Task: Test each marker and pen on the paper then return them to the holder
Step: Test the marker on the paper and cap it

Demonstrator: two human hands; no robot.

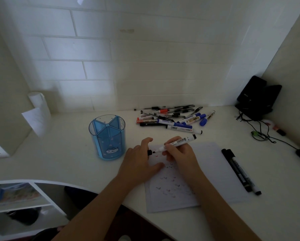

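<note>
My right hand [178, 153] grips a white marker [180, 141] with a black end, its tip down on the paper [206, 171], which carries several small test marks. My left hand [138, 162] rests on the paper's left edge and pinches a small black cap [149, 152] close to the marker's tip. The blue divided holder [107, 136] stands to the left of my hands and looks empty. A pile of markers and pens [173, 117] lies behind the paper near the wall. Two black markers [239, 171] lie side by side on the paper's right edge.
A tiled wall closes the back of the white desk. A roll of paper [38, 112] leans at the back left. A black device [257, 98] with trailing cables [260, 133] sits in the right corner. The desk's curved front edge and a shelf [24, 197] are lower left.
</note>
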